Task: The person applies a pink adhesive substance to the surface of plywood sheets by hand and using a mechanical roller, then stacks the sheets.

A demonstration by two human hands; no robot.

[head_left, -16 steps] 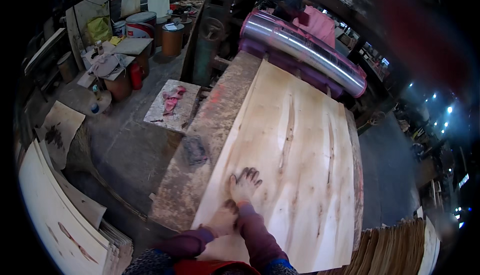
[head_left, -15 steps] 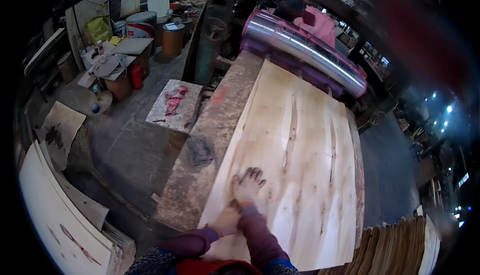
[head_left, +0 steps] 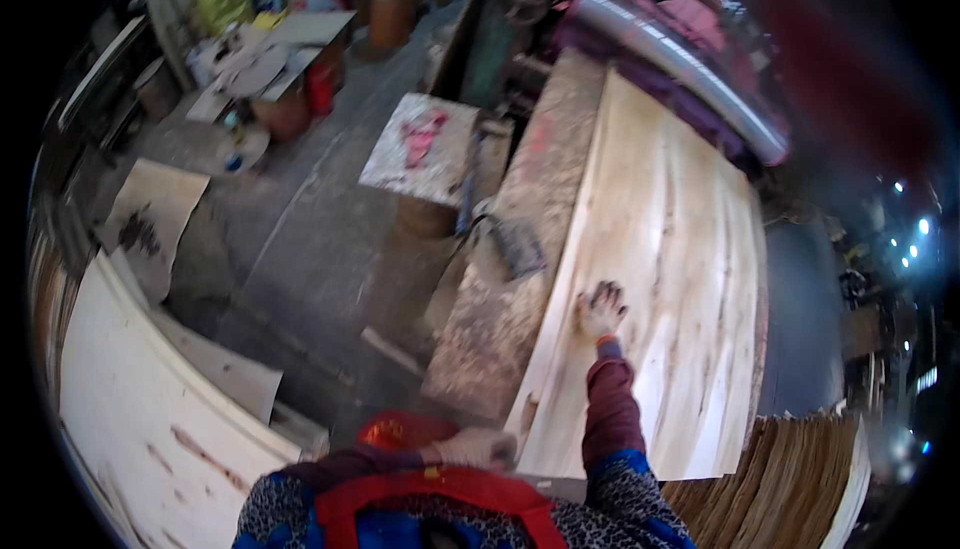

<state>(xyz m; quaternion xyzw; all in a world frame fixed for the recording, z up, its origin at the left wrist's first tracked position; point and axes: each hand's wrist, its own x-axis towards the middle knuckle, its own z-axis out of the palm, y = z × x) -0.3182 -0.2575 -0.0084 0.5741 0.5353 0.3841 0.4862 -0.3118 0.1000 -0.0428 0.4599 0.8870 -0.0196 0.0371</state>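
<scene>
Pale veneer (head_left: 670,249) already lay along the worktop (head_left: 490,339) toward the roller (head_left: 690,67), beneath the spread right hand (head_left: 602,311), other sheets (head_left: 140,374) unplaced at left, and I couldn't tell the left hand's (head_left: 475,447) grip.

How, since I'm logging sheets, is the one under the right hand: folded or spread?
Spread: the wood sheet reaches toward the roller, no fold visible.
</scene>
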